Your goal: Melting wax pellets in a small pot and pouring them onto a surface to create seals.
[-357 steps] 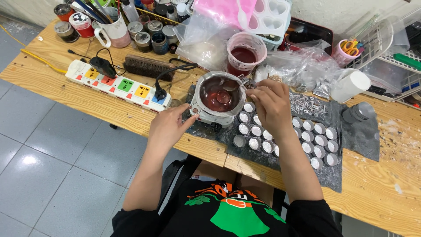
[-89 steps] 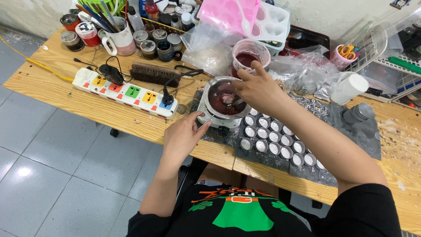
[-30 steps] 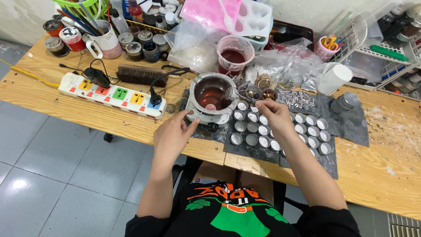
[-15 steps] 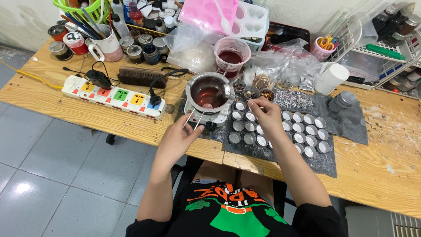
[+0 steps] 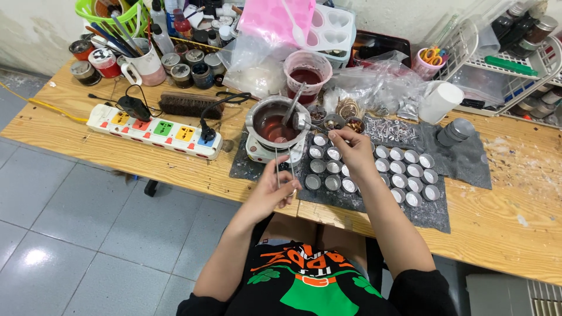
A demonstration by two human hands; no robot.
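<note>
My left hand (image 5: 274,188) holds thin metal tweezers (image 5: 283,162) upright at the front edge of the dark felt mat (image 5: 432,212), just below a small electric warmer (image 5: 264,151). On the warmer stands a metal pot of dark red liquid (image 5: 275,123) with a spoon in it. My right hand (image 5: 353,151) hovers over rows of several small round metal cups (image 5: 374,169) on the mat, fingertips pinched together near the upper cups. Whether something tiny sits between those fingertips is not visible.
A white power strip (image 5: 153,129) with coloured sockets lies left on the wooden table (image 5: 509,225), a brush (image 5: 188,105) behind it. A plastic cup of red liquid (image 5: 307,72), pink moulds, clear bags, jars, a mug of brushes and a white cup (image 5: 440,102) crowd the back.
My left hand has taken up the tweezers and raised them by the warmer. My right hand moved from the pot down over the cups and pinched its fingers.
</note>
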